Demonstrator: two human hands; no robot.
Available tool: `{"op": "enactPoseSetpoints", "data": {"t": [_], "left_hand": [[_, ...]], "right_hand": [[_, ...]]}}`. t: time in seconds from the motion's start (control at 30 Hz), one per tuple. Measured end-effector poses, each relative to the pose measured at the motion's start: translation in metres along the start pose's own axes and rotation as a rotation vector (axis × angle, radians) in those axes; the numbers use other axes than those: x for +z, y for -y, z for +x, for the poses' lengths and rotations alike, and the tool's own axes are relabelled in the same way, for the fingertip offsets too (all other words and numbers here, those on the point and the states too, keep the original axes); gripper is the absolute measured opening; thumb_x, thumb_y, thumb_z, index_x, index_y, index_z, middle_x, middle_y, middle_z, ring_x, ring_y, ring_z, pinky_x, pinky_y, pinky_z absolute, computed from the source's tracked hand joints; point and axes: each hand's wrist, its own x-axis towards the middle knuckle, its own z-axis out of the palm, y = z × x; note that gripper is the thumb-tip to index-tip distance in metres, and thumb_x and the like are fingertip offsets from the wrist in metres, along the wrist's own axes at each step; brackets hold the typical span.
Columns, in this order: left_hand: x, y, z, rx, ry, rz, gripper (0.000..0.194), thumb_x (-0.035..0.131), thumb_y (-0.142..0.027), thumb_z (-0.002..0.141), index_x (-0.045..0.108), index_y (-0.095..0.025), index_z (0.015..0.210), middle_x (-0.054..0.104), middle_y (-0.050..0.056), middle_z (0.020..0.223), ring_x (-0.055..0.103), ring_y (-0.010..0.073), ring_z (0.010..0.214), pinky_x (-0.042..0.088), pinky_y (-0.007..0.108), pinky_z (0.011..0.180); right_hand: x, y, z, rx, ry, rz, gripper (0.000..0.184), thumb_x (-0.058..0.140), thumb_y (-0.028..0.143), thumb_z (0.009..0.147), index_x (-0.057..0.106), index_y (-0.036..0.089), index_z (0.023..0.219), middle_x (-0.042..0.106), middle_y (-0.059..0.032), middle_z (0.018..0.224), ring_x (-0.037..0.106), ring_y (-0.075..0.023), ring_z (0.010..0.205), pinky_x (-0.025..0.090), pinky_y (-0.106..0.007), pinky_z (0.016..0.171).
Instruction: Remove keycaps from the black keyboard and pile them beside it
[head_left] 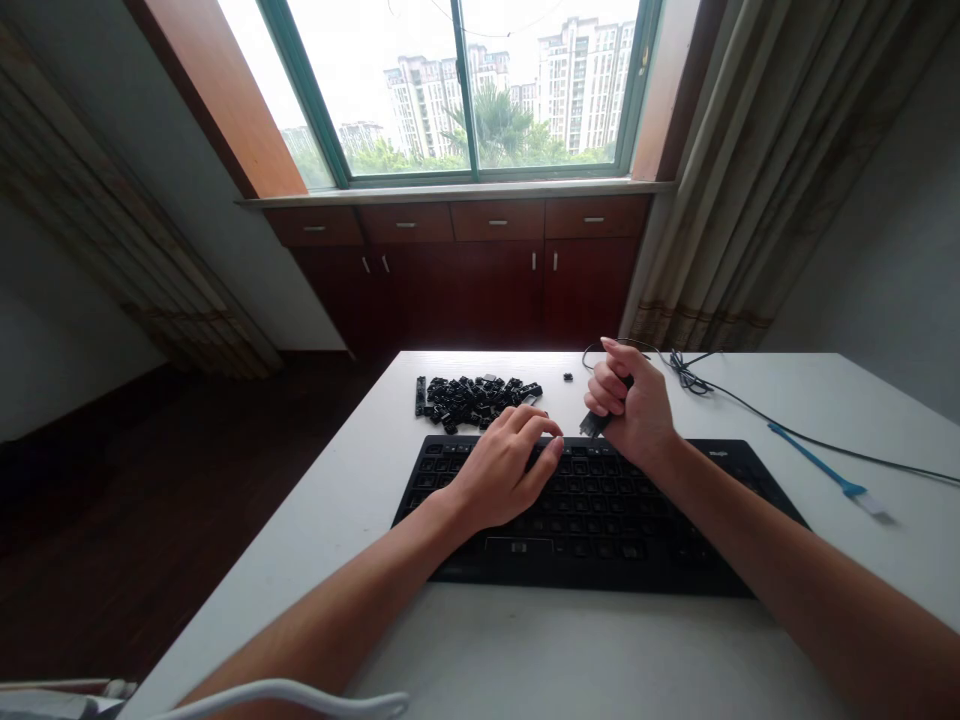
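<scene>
My left hand rests with its fingers spread on the upper middle keys of a black computer keyboard and holds nothing. My right hand is curled around a small black brush, with the bristles pointing down just above the keys. Many of the keyboard's keys look bare of caps. Beyond the keyboard lies a heap of loose black keycaps, close to my left fingertips. A single keycap sits apart from the heap, to its right.
A black cable lies tangled on the white table behind my right hand, and a blue strip tool lies to the right. A white cable crosses the near foreground. A window and dark wooden cabinets stand beyond the table.
</scene>
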Motion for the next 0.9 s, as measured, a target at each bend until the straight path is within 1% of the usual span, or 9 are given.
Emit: {"op": "enactPoseSetpoints", "data": {"t": [0.07, 0.13, 0.23, 0.37, 0.53, 0.63, 0.7, 0.77, 0.9], "left_hand": [[0.002, 0.001, 0.000, 0.010, 0.017, 0.035, 0.021, 0.046, -0.029, 0.104, 0.062, -0.019, 0.113, 0.063, 0.009, 0.117, 0.057, 0.0247, 0.108, 0.048, 0.046, 0.100], [0.003, 0.002, 0.000, 0.021, 0.029, 0.062, 0.021, 0.046, -0.027, 0.103, 0.061, -0.019, 0.116, 0.062, 0.010, 0.119, 0.058, 0.0259, 0.110, 0.047, 0.047, 0.102], [0.005, 0.004, 0.000, 0.031, 0.036, 0.086, 0.023, 0.045, -0.022, 0.102, 0.060, -0.020, 0.120, 0.062, 0.010, 0.122, 0.058, 0.0268, 0.113, 0.047, 0.048, 0.103], [0.006, 0.005, -0.001, 0.022, 0.052, 0.105, 0.026, 0.043, -0.018, 0.101, 0.058, -0.020, 0.122, 0.062, 0.010, 0.124, 0.058, 0.0269, 0.114, 0.046, 0.048, 0.104], [0.005, 0.003, 0.000, 0.017, 0.084, 0.113, 0.027, 0.044, -0.016, 0.099, 0.058, -0.019, 0.121, 0.061, 0.011, 0.124, 0.058, 0.0273, 0.113, 0.047, 0.048, 0.103], [0.004, 0.003, 0.001, 0.025, 0.088, 0.117, 0.026, 0.046, -0.014, 0.096, 0.058, -0.018, 0.119, 0.061, 0.011, 0.124, 0.057, 0.0277, 0.113, 0.046, 0.048, 0.104], [0.004, 0.003, 0.001, 0.026, 0.089, 0.120, 0.026, 0.046, -0.015, 0.096, 0.057, -0.018, 0.119, 0.061, 0.011, 0.125, 0.057, 0.0280, 0.113, 0.046, 0.048, 0.104], [0.005, 0.004, 0.000, 0.024, 0.089, 0.124, 0.027, 0.046, -0.016, 0.097, 0.056, -0.019, 0.122, 0.061, 0.011, 0.125, 0.058, 0.0279, 0.113, 0.046, 0.049, 0.104], [0.005, 0.004, -0.001, 0.027, 0.094, 0.129, 0.028, 0.045, -0.018, 0.099, 0.055, -0.019, 0.125, 0.062, 0.010, 0.125, 0.058, 0.0273, 0.112, 0.046, 0.049, 0.103]], "right_hand": [[-0.007, -0.003, -0.002, -0.011, -0.025, -0.047, 0.046, 0.069, 0.036, 0.082, 0.031, 0.024, 0.059, 0.024, 0.0097, 0.046, 0.017, -0.0077, 0.039, 0.027, -0.024, 0.037], [-0.012, -0.008, -0.005, -0.033, -0.029, -0.077, 0.045, 0.068, 0.036, 0.083, 0.031, 0.025, 0.059, 0.025, 0.0084, 0.048, 0.022, -0.0089, 0.041, 0.032, -0.025, 0.040], [-0.012, -0.015, -0.007, -0.080, -0.008, -0.115, 0.046, 0.069, 0.038, 0.085, 0.033, 0.024, 0.060, 0.029, 0.0069, 0.053, 0.029, -0.0105, 0.046, 0.038, -0.027, 0.047], [-0.005, -0.026, -0.013, -0.117, 0.079, -0.187, 0.048, 0.068, 0.043, 0.089, 0.037, 0.023, 0.059, 0.034, 0.0057, 0.055, 0.032, -0.0107, 0.050, 0.036, -0.027, 0.051], [-0.002, -0.039, -0.024, -0.192, 0.208, -0.346, 0.047, 0.064, 0.044, 0.095, 0.042, 0.021, 0.059, 0.041, 0.0044, 0.056, 0.037, -0.0112, 0.055, 0.038, -0.028, 0.060], [-0.004, -0.040, -0.027, -0.234, 0.259, -0.430, 0.045, 0.063, 0.043, 0.096, 0.045, 0.021, 0.061, 0.043, 0.0038, 0.059, 0.040, -0.0120, 0.059, 0.038, -0.028, 0.063], [-0.006, -0.038, -0.027, -0.251, 0.265, -0.491, 0.044, 0.061, 0.045, 0.097, 0.047, 0.021, 0.062, 0.045, 0.0030, 0.062, 0.042, -0.0128, 0.061, 0.040, -0.029, 0.067], [-0.011, -0.034, -0.025, -0.279, 0.248, -0.600, 0.043, 0.059, 0.047, 0.097, 0.052, 0.021, 0.063, 0.048, 0.0017, 0.064, 0.046, -0.0139, 0.063, 0.043, -0.030, 0.070], [-0.018, -0.028, -0.024, -0.407, 0.215, -0.906, 0.047, 0.059, 0.047, 0.097, 0.059, 0.020, 0.059, 0.059, -0.0022, 0.074, 0.056, -0.0155, 0.070, 0.046, -0.031, 0.077]]}}
